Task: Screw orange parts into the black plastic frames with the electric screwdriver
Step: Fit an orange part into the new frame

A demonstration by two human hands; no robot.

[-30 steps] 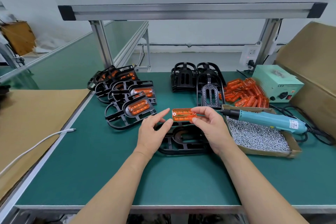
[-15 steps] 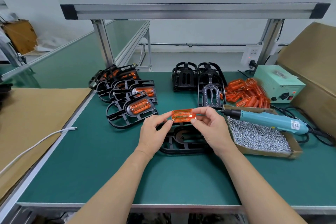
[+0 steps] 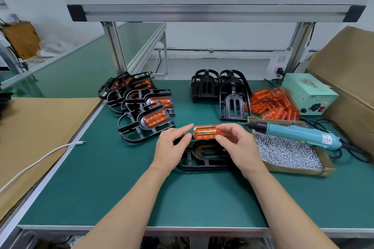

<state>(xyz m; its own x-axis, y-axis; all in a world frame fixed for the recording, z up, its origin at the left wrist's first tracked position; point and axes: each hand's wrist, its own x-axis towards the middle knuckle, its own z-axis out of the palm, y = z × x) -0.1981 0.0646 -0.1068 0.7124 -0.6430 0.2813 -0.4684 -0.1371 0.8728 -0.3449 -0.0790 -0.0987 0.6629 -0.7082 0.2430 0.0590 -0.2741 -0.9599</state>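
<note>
My right hand [image 3: 240, 147] pinches the orange part [image 3: 206, 132] just above the black frame [image 3: 204, 157], which both hands half hide. My left hand [image 3: 170, 147] touches the part's left end with straight fingertips.

orange part [image 3: 206, 132]: see-through rounded rectangle, held level just above the frame; right hand [image 3: 240, 147] pinches one end, left hand [image 3: 172, 147] touches the other
black frame [image 3: 202, 156]: lying flat under the hands, slot bare
spare orange parts [image 3: 275, 105]: loose heap, back right
electric screwdriver [image 3: 293, 133]: teal, lying across the screw box [image 3: 293, 170], bit pointing left
</note>
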